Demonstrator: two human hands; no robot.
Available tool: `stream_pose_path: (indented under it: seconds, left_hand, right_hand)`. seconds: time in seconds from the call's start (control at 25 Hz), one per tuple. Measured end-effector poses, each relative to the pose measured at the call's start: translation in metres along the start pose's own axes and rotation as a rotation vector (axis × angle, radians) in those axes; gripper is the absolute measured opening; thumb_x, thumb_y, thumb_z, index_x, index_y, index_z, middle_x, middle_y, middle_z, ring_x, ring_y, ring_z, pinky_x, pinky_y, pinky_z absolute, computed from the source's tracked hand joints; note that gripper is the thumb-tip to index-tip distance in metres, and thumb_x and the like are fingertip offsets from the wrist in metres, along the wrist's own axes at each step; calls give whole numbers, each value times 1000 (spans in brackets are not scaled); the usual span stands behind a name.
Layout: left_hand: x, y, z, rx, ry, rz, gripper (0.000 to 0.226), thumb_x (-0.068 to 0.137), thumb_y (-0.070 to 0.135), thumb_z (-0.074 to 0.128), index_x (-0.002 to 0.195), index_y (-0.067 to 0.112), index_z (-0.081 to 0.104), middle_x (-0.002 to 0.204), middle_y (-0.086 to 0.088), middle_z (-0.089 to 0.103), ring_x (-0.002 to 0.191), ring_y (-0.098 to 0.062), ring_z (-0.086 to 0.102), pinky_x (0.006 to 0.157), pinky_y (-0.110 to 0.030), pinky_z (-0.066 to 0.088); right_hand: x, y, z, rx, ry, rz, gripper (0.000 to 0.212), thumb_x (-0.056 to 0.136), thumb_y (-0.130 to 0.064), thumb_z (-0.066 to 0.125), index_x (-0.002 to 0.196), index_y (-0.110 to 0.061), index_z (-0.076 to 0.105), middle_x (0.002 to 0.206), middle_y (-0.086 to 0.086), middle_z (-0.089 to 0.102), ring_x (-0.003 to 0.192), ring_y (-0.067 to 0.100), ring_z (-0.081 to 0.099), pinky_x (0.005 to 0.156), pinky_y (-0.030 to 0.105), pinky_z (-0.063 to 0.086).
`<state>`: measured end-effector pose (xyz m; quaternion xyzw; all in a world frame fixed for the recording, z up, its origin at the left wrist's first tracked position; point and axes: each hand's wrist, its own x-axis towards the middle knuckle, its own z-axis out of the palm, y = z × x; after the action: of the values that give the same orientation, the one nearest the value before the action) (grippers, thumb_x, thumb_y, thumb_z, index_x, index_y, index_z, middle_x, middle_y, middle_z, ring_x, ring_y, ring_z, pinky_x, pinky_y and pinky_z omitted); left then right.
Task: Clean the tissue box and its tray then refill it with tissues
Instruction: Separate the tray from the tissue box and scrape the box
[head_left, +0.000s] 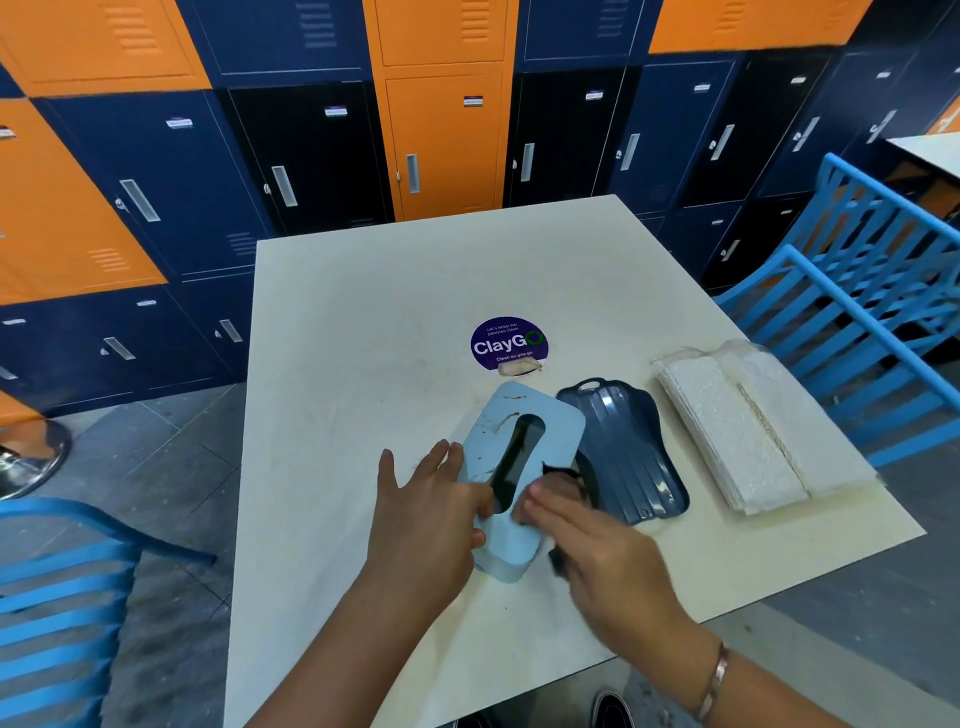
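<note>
A light blue tissue box cover (545, 421) with a long oval slot lies flat on the cream table (363, 322), with brown smears near its far end. My left hand (421, 499) rests on its left edge, thumb on the top by the slot. My right hand (597, 540) is blurred and presses a dark cloth (563, 475) against the cover's near right part. The dark blue ribbed tray (628, 447) lies just right of the cover. Farther right sits a pack of white tissues (748, 426) in clear wrap.
A round purple "ClayGo" sticker (508, 343) with a scrap of tape is stuck to the table beyond the cover. Blue slatted chairs stand at the right (857, 291) and the near left (62, 613). Orange and navy lockers (441, 119) line the wall behind.
</note>
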<state>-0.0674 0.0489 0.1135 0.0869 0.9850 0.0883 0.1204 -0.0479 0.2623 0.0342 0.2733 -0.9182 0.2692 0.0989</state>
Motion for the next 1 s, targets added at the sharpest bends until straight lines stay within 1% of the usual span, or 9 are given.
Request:
stream_pose_path:
  seconds: [0.12, 0.24, 0.36, 0.4, 0.48, 0.52, 0.72, 0.84, 1.0]
  left_hand:
    - [-1, 0, -2, 12, -5, 1, 26, 99, 30, 60, 123, 41, 59, 166, 1, 23, 158, -13, 6, 123, -60, 0]
    - [-1, -1, -2, -23, 3, 0, 25, 98, 28, 60, 121, 39, 61, 166, 1, 26, 158, -13, 5, 123, -59, 0]
    - [0, 1, -1, -37, 3, 9, 25, 98, 26, 61, 119, 38, 62, 161, 2, 33, 157, -11, 8, 123, -59, 0]
    - [0, 0, 0, -37, 2, 12, 24, 98, 26, 62, 119, 38, 62, 159, 2, 35, 156, -10, 9, 123, -59, 1]
    - [0, 0, 0, -43, 2, 11, 24, 97, 26, 62, 117, 38, 62, 157, 3, 37, 155, -9, 10, 123, -58, 1]
    - [0, 0, 0, -44, 3, 9, 23, 97, 26, 62, 118, 38, 62, 157, 3, 37, 155, -9, 11, 123, -58, 1]
    - [-1, 2, 0, -55, 0, 0, 24, 98, 26, 61, 119, 37, 62, 162, 2, 33, 156, -9, 8, 123, -59, -1]
    - [-1, 2, 0, -61, 5, 3, 24, 98, 25, 60, 118, 37, 61, 164, 3, 30, 157, -8, 4, 123, -59, -1]
    - [-1, 1, 0, -74, 4, -1, 25, 98, 25, 60, 120, 38, 61, 166, 2, 28, 158, -9, 1, 123, -58, -3]
  right_hand:
    - [0, 1, -1, -63, -117, -179, 61, 80, -9, 69, 134, -37, 60, 146, -23, 54, 88, 11, 68, 67, 28, 59]
    - [27, 35, -13, 61, -15, 53, 57, 82, -8, 69, 129, -39, 65, 142, -25, 56, 119, 1, 63, 94, 30, 57]
    - [63, 60, -20, 112, 4, 229, 43, 93, -15, 50, 123, -40, 70, 135, -28, 61, 129, -5, 54, 103, 32, 52]
    - [76, 66, -23, 112, -13, 293, 44, 96, -14, 48, 120, -43, 70, 132, -30, 62, 128, -5, 54, 103, 28, 51]
    - [101, 72, -32, 87, -78, 438, 43, 100, -15, 47, 118, -47, 70, 127, -29, 65, 122, 0, 59, 90, 18, 49]
    - [111, 70, -34, 55, -108, 469, 42, 101, -17, 47, 118, -47, 70, 127, -27, 66, 119, 3, 60, 84, 18, 48]
    - [120, 52, -31, -142, -136, 313, 43, 98, -15, 49, 128, -42, 65, 127, -17, 68, 114, 14, 63, 82, 32, 54]
    - [121, 62, -30, -133, -63, 417, 27, 100, -19, 49, 120, -32, 63, 104, -1, 74, 99, 27, 67, 73, 38, 55]
    - [117, 53, -19, -137, -56, 205, 36, 95, -15, 54, 125, -31, 67, 110, -4, 70, 99, 21, 65, 75, 39, 55]
